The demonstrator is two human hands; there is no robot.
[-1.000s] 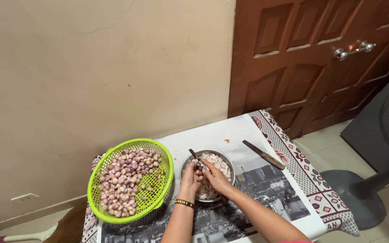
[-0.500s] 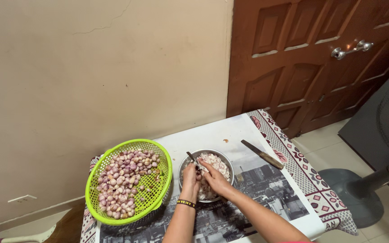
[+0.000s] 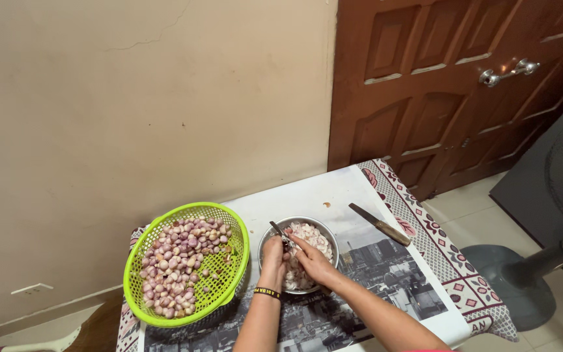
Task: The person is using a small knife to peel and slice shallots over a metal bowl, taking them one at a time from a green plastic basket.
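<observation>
Beige wall and a brown door (image 3: 451, 91) back a small worktop (image 3: 320, 195) covered with newspaper and a patterned cloth. Both hands sit over a steel bowl (image 3: 326, 236) near the middle. The left hand (image 3: 274, 257), with a dark wristband, has its fingers curled shut around a small shallot (image 3: 286, 245) at the bowl's 9 o'clock edge. The right hand (image 3: 314, 261) grips a paring knife (image 3: 277, 229), blade pointing toward 10 o'clock, tip against the shallot. Peeled pieces and skins fill the bowl.

Compared with a second ago, hardly anything has moved: the hands hold the same place over the bowl and the blade has only turned a little. I read that as steady peeling of one piece, with no new one picked up.

At 9 o'clock from the bowl, touching its rim, lies a green basket (image 3: 236, 274) heaped with shallots. At 2 o'clock, apart, rests a larger knife (image 3: 379, 223). A fan (image 3: 555, 215) stands on the floor at 3 o'clock.
</observation>
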